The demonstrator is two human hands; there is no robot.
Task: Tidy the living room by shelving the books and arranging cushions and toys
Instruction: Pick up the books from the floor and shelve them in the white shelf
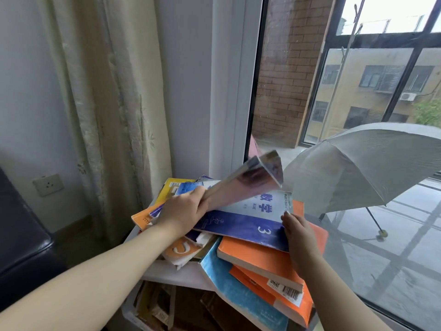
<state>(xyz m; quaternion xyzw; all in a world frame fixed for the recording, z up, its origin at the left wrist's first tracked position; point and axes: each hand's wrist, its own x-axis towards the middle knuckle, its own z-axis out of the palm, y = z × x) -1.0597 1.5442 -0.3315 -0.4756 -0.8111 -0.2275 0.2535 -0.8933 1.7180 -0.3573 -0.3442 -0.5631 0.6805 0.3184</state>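
Observation:
A messy pile of books lies on top of a white shelf unit [167,273] by the window. My left hand [183,210] grips a thin pinkish booklet [250,180], which tilts up and looks blurred. Under it lies a blue and white maths book [248,220] marked with a 3. My right hand [298,229] rests with straight fingers on that book's right edge. Below are thick orange books [257,261], a light blue book [236,290] hanging over the shelf's edge, and yellow and orange books [167,189] at the back left.
More books stand inside the shelf [155,304] below. A cream curtain [107,103] hangs at the left, with a wall socket [47,185] and a dark sofa arm [21,242]. Behind the window glass, an open grey umbrella [372,163] stands on the balcony.

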